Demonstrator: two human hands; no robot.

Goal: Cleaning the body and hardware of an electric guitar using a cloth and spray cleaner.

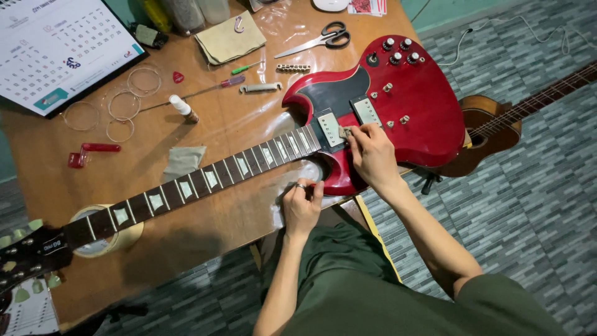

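Red electric guitar [398,106] lies flat across the wooden table [242,124], neck [205,177] running out toward 8 o'clock. Right hand [372,155] pinches a small cloth pad [344,132] against the body between the 2 pickups [348,121]. Left hand [301,205], fingers curled, grips the table edge at 6 o'clock. Scissors [320,38] sit at 12.

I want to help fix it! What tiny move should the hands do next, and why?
Probably keep rubbing between the pickups: the right hand presses a small grey pad on the stringless red electric guitar, while the left hand steadies its edge.
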